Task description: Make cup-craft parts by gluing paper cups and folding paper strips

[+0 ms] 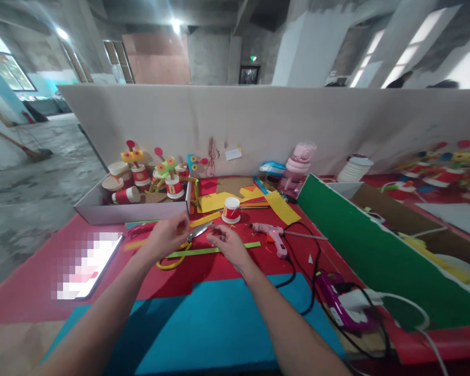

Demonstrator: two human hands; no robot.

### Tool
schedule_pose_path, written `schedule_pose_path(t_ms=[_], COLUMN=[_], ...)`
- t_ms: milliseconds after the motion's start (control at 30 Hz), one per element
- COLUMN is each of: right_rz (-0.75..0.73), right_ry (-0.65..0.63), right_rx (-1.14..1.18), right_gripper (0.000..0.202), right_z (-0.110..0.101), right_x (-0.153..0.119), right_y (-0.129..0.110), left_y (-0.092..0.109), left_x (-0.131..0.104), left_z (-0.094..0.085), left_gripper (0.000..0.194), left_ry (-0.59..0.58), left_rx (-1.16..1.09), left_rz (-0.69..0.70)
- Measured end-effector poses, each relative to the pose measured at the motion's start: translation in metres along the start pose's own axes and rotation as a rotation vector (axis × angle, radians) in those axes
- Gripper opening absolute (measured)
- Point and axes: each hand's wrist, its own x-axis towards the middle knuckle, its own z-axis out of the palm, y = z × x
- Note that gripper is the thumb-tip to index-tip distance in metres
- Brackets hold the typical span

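Both hands up over the middle of the worktop, one either side of the scissors. Left hand: fingers curled in, can't tell if anything small is pinched there. Right hand: fingers loosely bent near the blade tip, same problem, grip not readable. Neither seems to be on the scissors' yellow handles; those lie on the red covering, on the near side of the left hand. Green strip runs flat under the scissors area, looks cut to width. Yellow strip just beyond the blades. Single cup stands past the right hand, apparently upside down, no head or coiled limbs on it. Glue gun lies to its right, red light lit, stick out the back, so probably powered. Progress, my read: at least three figures look built, with the yellow head, green head and blue head in or at the edge of the lilac box. Plain lying cup in that box too, seemingly unfinished. Current cup looks early: strips apparently cut, nothing visibly attached. Left for it, going by the built ones: coiled limbs, a head, the round topper, all gluing. Yellow paper beyond the glue gun, so there's stock at hand.
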Motion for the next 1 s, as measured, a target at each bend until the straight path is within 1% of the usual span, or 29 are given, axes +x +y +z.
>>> schedule_pose_path(t_ms=[67,100,133,200,267,333,367,433,500,567,633,700,767,800,833,900,933,1000], right_rz=[-0.020,-0.029,-0.031,-0.016,0.007,0.034,0.043,0.043,0.010,-0.038,-0.079,-0.113,-0.124,-0.119,-0.106,-0.091,-0.089,-0.083], right_ry=[0.012,0.045,0.094,0.202,0.259,0.232,0.202,0.162,0.179,0.197,0.174,0.155,0.120,0.079,0.009,-0.115,-0.141,-0.143], right_rx=[0.154,0.189,0.214,0.263,0.323,0.335,0.307,0.200,0.089,0.003,-0.106,-0.265,-0.474,-0.593,-0.713,-0.913,-0.981,-1.035], right_gripper=[0.033,0.031,0.030,0.031,0.031,0.032,0.033,0.034,0.035,0.037,0.038,0.035,0.031,0.029,0.029,0.028,0.025,0.017], right_z=[-0.001,-0.003,-0.005,-0.010,-0.014,-0.016,-0.016,-0.016,-0.016,-0.019,-0.024,-0.028,-0.028,-0.025,-0.021,-0.008,0.000,0.011], right_x=[0.001,0.002,0.003,0.005,0.006,0.007,0.007,0.006,0.005,0.004,0.003,0.002,0.001,-0.001,-0.002,-0.007,-0.009,-0.013], right_y=[-0.001,-0.001,-0.002,-0.002,-0.002,-0.001,-0.001,-0.001,-0.003,-0.006,-0.009,-0.010,-0.009,-0.008,-0.006,-0.003,-0.002,-0.001], left_y=[0.022,0.029,0.034,0.038,0.037,0.036,0.036,0.038,0.041,0.045,0.045,0.040,0.031,0.025,0.019,0.008,0.004,0.000], left_x=[0.001,0.002,0.003,0.005,0.006,0.005,0.005,0.003,0.001,0.001,0.000,0.000,0.000,-0.001,-0.001,-0.002,-0.002,-0.003], left_z=[0.015,0.022,0.029,0.042,0.052,0.061,0.065,0.071,0.075,0.076,0.072,0.065,0.055,0.050,0.047,0.043,0.042,0.043], left_gripper=[0.004,0.004,0.008,0.023,0.032,0.032,0.031,0.029,0.027,0.023,0.023,0.023,0.024,0.023,0.023,0.023,0.023,0.023], left_ry=[-0.040,-0.047,-0.050,-0.079,-0.113,-0.116,-0.105,-0.089,-0.102,-0.142,-0.158,-0.090,0.037,0.086,0.128,0.188,0.207,0.222], left_rx=[-0.197,-0.283,-0.382,-0.590,-0.771,-0.881,-0.909,-0.939,-0.958,-0.983,-1.018,-1.072,-1.134,-1.155,-1.167,-1.180,-1.187,-1.203], left_rz=[0.008,0.001,-0.021,-0.107,-0.221,-0.304,-0.319,-0.318,-0.315,-0.316,-0.312,-0.328,-0.369,-0.391,-0.408,-0.414,-0.415,-0.424])
